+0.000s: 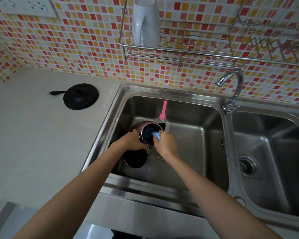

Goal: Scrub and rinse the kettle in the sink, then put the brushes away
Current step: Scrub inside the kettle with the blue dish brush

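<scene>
In the head view, the kettle (136,159) lay tipped in the left bowl of the sink (179,94), with my left hand (133,141) curled round its rim and my right hand (165,144) gripping the blue brush (156,135), its head inside the kettle. A pink brush (164,109) stood just behind the kettle, on the far side. To scrub well, I thought I should hold the kettle tight so it could not roll, and rub all round the inside.

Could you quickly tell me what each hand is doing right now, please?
Left hand: grips the kettle.
Right hand: holds the blue brush inside it.
</scene>
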